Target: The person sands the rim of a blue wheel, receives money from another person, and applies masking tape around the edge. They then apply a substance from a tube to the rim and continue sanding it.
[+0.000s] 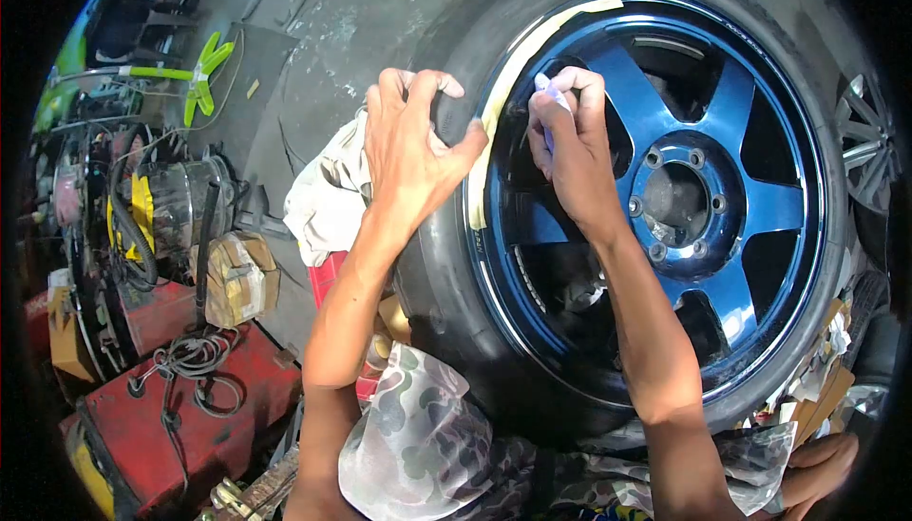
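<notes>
A wheel with a metallic blue rim [727, 113] and a black tire [442, 274] lies face up before me. A curved strip of pale yellow masking tape [496, 108] follows the rim's upper left edge. My left hand [410, 132] rests over the tire's left side, fingers bent and apart, with the thumb tip at the tape. In my right hand [573, 141], above the rim's left part, thumb and fingers pinch a small whitish-purple piece [550, 92], perhaps a crumpled wipe; the fingers hide most of it.
A white cloth [328, 189] lies left of the tire. Further left are a red metal box [195, 407] with a coiled grey cable [199, 364], a taped cardboard box [236, 279] and a bright green stand [201, 75]. Another silver wheel [864, 146] stands at the right.
</notes>
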A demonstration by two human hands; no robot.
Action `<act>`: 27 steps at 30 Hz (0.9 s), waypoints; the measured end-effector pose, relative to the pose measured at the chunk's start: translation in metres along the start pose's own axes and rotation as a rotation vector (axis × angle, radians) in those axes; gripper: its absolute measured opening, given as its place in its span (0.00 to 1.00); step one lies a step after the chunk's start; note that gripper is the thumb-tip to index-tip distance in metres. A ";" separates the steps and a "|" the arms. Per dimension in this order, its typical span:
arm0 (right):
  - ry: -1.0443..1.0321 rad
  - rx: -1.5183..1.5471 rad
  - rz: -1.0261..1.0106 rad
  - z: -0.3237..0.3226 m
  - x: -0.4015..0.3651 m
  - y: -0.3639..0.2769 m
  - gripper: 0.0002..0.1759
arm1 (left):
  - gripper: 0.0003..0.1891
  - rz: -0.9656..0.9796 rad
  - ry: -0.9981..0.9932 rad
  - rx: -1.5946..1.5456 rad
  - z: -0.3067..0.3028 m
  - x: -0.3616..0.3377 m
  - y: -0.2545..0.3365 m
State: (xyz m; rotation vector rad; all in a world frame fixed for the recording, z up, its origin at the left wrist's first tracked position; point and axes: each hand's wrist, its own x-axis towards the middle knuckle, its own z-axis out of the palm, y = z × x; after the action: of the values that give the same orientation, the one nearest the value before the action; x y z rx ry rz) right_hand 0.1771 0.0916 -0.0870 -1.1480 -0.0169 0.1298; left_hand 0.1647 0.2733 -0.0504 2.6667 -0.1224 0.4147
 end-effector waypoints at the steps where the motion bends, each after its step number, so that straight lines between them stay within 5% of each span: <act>1: 0.008 0.010 0.016 0.000 -0.001 -0.003 0.08 | 0.19 0.065 0.061 0.026 0.003 0.005 -0.001; 7: -0.019 0.045 0.076 -0.005 -0.002 -0.003 0.09 | 0.18 0.084 0.063 0.087 0.010 0.014 0.003; 12: -0.006 -0.044 -0.095 -0.006 0.000 0.010 0.11 | 0.20 0.073 0.046 0.158 -0.012 -0.036 0.017; 15: -0.033 -0.120 -0.068 -0.008 0.001 0.010 0.14 | 0.23 -0.054 -0.027 0.087 -0.014 -0.047 0.019; 27: -0.017 -0.231 -0.013 -0.003 -0.004 0.003 0.16 | 0.19 0.059 0.201 0.063 0.016 0.022 -0.007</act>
State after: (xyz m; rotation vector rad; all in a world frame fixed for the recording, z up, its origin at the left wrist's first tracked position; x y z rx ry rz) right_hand 0.1728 0.0895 -0.0912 -1.3777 -0.0560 0.1286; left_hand 0.1907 0.2724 -0.0606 2.6691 -0.1291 0.7141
